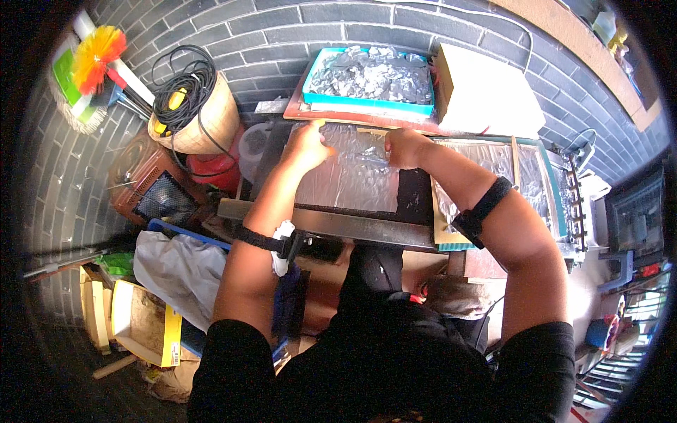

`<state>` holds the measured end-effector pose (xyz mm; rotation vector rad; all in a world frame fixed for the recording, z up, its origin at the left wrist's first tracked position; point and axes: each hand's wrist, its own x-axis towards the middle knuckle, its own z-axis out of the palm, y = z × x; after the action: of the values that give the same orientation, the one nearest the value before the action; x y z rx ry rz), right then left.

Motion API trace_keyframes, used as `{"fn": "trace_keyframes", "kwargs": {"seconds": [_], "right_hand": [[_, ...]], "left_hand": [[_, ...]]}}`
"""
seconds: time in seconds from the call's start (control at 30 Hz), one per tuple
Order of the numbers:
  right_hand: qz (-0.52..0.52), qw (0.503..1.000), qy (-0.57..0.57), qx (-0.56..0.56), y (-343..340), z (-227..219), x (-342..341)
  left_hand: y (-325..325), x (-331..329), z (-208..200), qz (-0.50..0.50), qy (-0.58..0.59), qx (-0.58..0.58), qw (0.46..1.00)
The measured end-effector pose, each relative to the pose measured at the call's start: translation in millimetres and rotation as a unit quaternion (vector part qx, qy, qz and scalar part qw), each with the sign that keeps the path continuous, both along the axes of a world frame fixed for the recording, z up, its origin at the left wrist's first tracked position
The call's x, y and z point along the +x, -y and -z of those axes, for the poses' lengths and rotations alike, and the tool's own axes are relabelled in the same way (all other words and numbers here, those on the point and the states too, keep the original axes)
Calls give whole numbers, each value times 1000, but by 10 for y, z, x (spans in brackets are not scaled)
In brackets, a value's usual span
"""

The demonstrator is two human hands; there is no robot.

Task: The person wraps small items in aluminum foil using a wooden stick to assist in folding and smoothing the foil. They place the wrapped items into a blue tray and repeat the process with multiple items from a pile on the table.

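Observation:
A thin, wrinkled silvery sheet (345, 187) lies over a dark flat work surface (412, 201) in front of me. At its far left corner, my left hand (307, 149) is closed on the edge, with the thumb pointing inward. My right hand (406, 149) pinches the sheet's far right part, fingers curled tightly. Between the two hands the film looks creased and shiny. A tan strip (371, 132) shows just beyond it. My fingertips are partly hidden, so the exact grip is hard to see.
A turquoise tray (368, 106) of silvery flakes stands behind, beside a cream-coloured block (486, 88). On the right, another foil-covered board (539, 187) borders the work surface. A metal bar (331, 224) edges the near side. Coiled black cable (185, 92) fills a basket at left.

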<state>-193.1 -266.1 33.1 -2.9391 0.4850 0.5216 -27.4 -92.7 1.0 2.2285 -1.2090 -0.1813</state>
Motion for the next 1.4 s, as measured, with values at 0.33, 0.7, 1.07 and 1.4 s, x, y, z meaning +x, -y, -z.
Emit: {"fn": "trace_keyframes", "kwargs": {"seconds": [0.33,0.7,1.07,1.4], "right_hand": [[-6,994,-33,-100,-121,-515,-156],[-11,967,249,-48,-525,-1711,-700],[59,915,397,-48,-474,-2096,-2581],[373,817,253,359,-643,-625,-3709]], "left_hand": [[-116,62,-78,-48,-71,-37,996],[702,-708,377,282,-436,-140,843],[326,-1493,-157,71,-414,-173,891],[287,-2227,-60,126,-189,-222,948]]}}
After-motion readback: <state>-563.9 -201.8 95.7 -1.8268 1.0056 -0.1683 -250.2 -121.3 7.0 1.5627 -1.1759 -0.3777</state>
